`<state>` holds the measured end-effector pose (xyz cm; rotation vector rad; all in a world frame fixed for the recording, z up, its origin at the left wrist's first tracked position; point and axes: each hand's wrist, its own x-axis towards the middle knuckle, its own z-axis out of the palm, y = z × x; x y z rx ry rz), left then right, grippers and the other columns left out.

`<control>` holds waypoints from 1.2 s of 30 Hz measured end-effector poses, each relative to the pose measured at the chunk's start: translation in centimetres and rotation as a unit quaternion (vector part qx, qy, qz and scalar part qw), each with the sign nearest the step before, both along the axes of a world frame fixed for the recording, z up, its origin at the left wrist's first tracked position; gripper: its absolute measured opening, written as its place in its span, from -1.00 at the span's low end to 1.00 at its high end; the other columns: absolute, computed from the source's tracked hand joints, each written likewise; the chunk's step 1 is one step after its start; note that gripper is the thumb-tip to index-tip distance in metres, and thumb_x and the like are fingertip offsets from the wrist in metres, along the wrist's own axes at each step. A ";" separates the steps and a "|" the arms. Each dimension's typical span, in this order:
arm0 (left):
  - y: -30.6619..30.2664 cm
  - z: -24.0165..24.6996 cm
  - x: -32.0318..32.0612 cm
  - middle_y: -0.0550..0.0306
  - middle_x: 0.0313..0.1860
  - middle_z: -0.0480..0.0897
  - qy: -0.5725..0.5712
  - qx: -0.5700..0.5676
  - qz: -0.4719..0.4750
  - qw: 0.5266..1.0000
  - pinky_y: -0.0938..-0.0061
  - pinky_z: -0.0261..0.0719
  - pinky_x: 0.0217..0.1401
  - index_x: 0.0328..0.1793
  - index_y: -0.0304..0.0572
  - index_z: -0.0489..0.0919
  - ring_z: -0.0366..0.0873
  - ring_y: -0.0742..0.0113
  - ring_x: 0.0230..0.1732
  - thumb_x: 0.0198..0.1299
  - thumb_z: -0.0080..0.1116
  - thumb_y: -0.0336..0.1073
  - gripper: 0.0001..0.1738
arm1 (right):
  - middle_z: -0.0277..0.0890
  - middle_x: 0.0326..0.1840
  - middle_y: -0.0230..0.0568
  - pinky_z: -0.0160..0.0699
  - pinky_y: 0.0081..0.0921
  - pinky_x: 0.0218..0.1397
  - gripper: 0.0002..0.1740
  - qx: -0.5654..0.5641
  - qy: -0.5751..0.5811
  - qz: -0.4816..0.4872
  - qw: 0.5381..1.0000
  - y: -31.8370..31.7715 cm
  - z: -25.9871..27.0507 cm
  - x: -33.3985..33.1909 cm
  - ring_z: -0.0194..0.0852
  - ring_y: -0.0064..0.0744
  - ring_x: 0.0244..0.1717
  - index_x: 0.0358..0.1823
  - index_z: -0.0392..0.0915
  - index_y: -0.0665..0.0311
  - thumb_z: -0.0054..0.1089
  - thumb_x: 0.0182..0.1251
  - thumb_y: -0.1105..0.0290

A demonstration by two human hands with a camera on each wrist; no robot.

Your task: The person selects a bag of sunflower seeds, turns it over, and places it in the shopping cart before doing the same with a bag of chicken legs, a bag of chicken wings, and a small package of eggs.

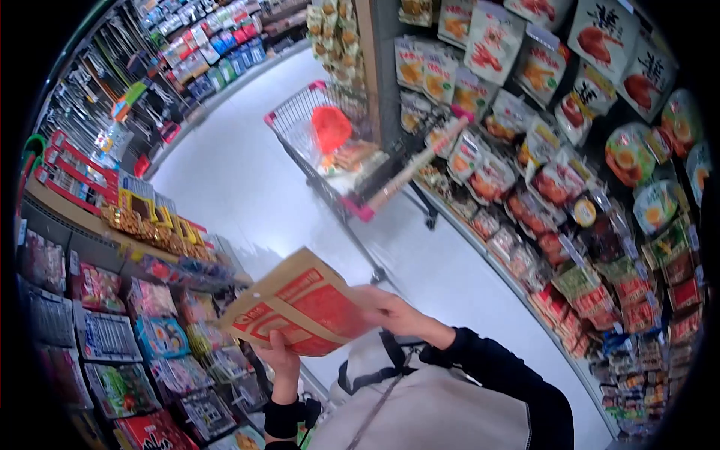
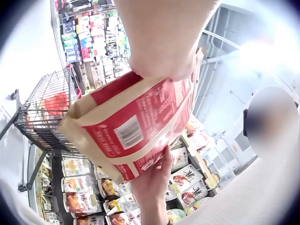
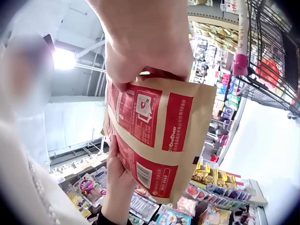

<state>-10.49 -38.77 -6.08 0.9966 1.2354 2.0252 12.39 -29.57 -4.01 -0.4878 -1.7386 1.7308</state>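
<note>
A brown paper package with red panels is held between both hands in front of the torso in the head view. My left hand grips its lower left edge, thumb on the near face. At the opposite edge, my right hand pinches the package. The left wrist view shows a barcode on the package, with my left hand above and my right hand below. From the right wrist, my right hand curls over one edge of the package, and my left hand holds the other.
A shopping cart holding a red item and other goods stands ahead in the aisle. Shelves of packaged food line the right, and a rack of flat packs is close on the left.
</note>
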 end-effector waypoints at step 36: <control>72.5 -15.2 -10.1 -0.13 -0.45 0.54 0.543 -0.082 -0.619 0.561 0.37 0.47 -0.35 -0.19 -0.21 0.50 0.52 -0.02 -0.42 0.02 0.14 -0.37 -0.80 | 0.39 -0.19 -0.15 0.38 -0.49 -0.17 -0.68 -0.037 -0.066 -0.786 0.613 23.4 1.3 -7.0 0.39 -0.46 -0.33 0.01 0.28 0.39 -0.12 0.29 0.36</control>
